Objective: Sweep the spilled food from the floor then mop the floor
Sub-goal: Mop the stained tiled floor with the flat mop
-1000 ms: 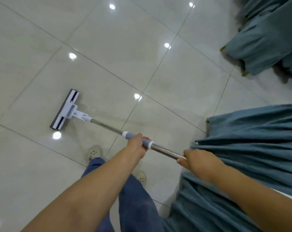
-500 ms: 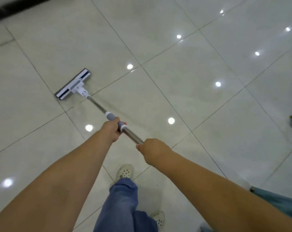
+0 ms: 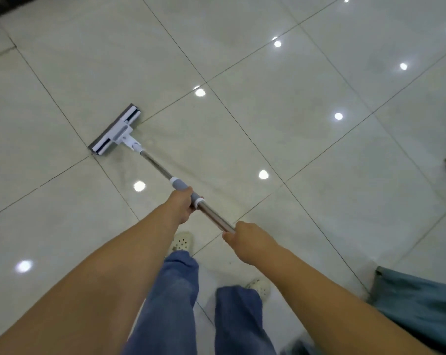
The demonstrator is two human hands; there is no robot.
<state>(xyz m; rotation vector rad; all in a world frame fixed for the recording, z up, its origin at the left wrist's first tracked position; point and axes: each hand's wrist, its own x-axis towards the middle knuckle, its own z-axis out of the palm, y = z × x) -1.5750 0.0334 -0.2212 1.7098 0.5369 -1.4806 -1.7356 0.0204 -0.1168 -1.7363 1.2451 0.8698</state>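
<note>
- Gripping a long mop [image 3: 157, 165], a polished steel tube with a grey sleeve: left hand [image 3: 180, 206] curled round the sleeve, right hand [image 3: 246, 240] fisted round the bare steel behind it.
- Flat rectangular white-and-grey mop head [image 3: 115, 129] lies flush on the glossy cream floor tiles [image 3: 280, 119], at 10 o'clock from the hands.
- White perforated clogs [image 3: 182, 241] and blue trousers [image 3: 176, 290] at 6 o'clock; rumpled teal cloth [image 3: 421, 298] at 4 o'clock.

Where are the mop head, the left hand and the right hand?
mop head [image 3: 115, 129]: head view, middle of its white top.
left hand [image 3: 181, 207]: head view, back of hand.
right hand [image 3: 246, 239]: head view, back of hand.
</note>
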